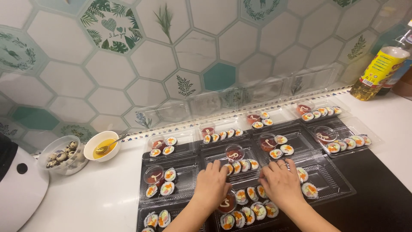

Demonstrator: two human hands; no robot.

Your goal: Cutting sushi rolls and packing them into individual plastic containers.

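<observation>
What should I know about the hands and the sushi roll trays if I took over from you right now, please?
Left hand: flat on the near middle tray, fingers by a roll slice, holding nothing that shows.
Right hand: the same, beside it, fingers toward the slices.
Clear-lidded black trays cover the counter; all lids stand open.
Done: each visible tray has a red sauce cup and some roll slices.
Left: trays hold unequal numbers of slices; no lid is closed.

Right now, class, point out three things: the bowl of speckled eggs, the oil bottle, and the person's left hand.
bowl of speckled eggs (62,155), head view, on the eggs inside.
oil bottle (380,68), head view, on its yellow label.
left hand (211,184), head view, on the back of the hand.
</observation>
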